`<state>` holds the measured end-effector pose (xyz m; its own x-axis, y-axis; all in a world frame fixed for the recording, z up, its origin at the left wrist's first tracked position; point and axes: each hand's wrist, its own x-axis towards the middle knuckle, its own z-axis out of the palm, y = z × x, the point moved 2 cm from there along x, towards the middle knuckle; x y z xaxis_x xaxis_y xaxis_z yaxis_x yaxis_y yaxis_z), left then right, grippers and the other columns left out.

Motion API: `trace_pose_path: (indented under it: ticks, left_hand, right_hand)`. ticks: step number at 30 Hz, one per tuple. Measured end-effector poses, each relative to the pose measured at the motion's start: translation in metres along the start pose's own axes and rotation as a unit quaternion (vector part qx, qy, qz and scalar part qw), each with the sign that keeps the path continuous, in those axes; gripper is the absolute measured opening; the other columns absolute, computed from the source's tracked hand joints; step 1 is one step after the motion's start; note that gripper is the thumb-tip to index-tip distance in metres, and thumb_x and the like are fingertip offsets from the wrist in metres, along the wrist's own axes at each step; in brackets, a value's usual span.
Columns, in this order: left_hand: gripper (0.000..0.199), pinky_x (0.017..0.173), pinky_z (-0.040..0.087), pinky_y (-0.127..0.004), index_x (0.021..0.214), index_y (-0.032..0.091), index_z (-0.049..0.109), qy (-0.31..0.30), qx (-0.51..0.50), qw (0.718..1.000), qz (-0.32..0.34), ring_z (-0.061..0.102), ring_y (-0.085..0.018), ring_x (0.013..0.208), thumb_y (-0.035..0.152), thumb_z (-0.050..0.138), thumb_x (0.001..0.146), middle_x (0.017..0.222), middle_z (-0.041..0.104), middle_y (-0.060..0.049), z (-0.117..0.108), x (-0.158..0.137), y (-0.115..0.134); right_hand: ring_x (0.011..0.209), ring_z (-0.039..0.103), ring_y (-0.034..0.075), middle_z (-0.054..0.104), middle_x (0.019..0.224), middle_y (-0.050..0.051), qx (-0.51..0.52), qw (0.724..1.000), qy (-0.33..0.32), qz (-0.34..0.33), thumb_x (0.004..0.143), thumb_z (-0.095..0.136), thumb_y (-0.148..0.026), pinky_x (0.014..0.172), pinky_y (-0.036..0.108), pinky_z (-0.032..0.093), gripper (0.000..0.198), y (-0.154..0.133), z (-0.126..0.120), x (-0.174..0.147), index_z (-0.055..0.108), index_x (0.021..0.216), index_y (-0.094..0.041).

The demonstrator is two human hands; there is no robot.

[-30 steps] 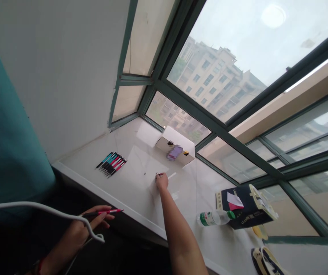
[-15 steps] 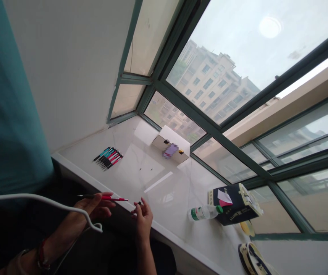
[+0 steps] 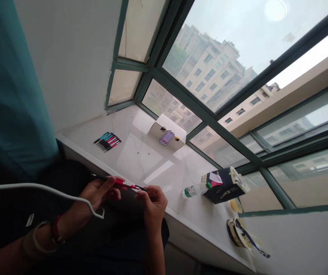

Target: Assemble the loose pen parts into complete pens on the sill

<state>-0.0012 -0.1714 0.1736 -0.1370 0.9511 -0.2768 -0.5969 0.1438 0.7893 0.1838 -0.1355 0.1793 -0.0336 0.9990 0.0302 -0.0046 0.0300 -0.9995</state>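
Observation:
My left hand (image 3: 102, 193) is closed around a red and black pen (image 3: 125, 184), which points towards my right hand. The fingers of my right hand (image 3: 155, 202) pinch a small dark part (image 3: 141, 188) at the pen's red end. It looks like a pen clip or cap, and its exact shape is hard to make out. Both hands are over the sill's front edge. Farther back on the white sill, several blue, black and red pens (image 3: 108, 142) lie side by side in a row.
An open white box (image 3: 168, 135) stands by the window, with two tiny dark bits before it. To the right are a green-capped plastic bottle (image 3: 195, 190), a dark blue carton (image 3: 223, 187) and a strapped, round-edged item (image 3: 239, 233). A white cable (image 3: 66, 196) crosses in front.
My right hand has brought the small dark part up to the pen's red end. The hands were apart before. My view has shifted slightly.

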Motion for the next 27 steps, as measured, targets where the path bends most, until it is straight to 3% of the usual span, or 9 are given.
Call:
trace_pose_path:
  ticks: [6,14,27]
  left_hand:
    - [0.043,0.066,0.054,-0.026,0.1,0.013,0.073,-0.024,0.032,0.999,0.004,0.067,-0.016,0.066,0.051,0.072,0.08,0.085,0.076,-0.01,-0.007,-0.012,-0.005]
    - [0.036,0.068,0.053,-0.026,0.104,0.015,0.073,-0.078,0.064,0.995,0.026,0.068,-0.017,0.069,0.045,0.069,0.085,0.086,0.076,-0.01,-0.007,-0.013,-0.013]
    - [0.033,0.064,0.049,-0.023,0.1,0.015,0.074,-0.073,0.092,0.992,0.04,0.064,-0.014,0.067,0.043,0.069,0.084,0.077,0.072,-0.005,-0.019,-0.009,-0.015]
  right_hand:
    - [0.063,0.071,0.02,0.072,0.068,0.001,-0.054,0.997,-0.043,-0.03,0.073,0.081,-0.039,0.06,0.029,0.057,0.024,-0.01,-0.002,-0.014,0.069,0.082,-0.02]
    - [0.059,0.07,0.019,0.071,0.065,0.0,-0.051,0.998,-0.028,-0.032,0.074,0.081,-0.042,0.057,0.028,0.055,0.027,-0.009,-0.004,-0.021,0.068,0.08,-0.019]
    - [0.064,0.068,0.019,0.072,0.069,0.001,-0.129,0.988,-0.047,-0.071,0.074,0.08,-0.043,0.062,0.029,0.055,0.024,-0.011,0.003,-0.024,0.072,0.079,-0.021]
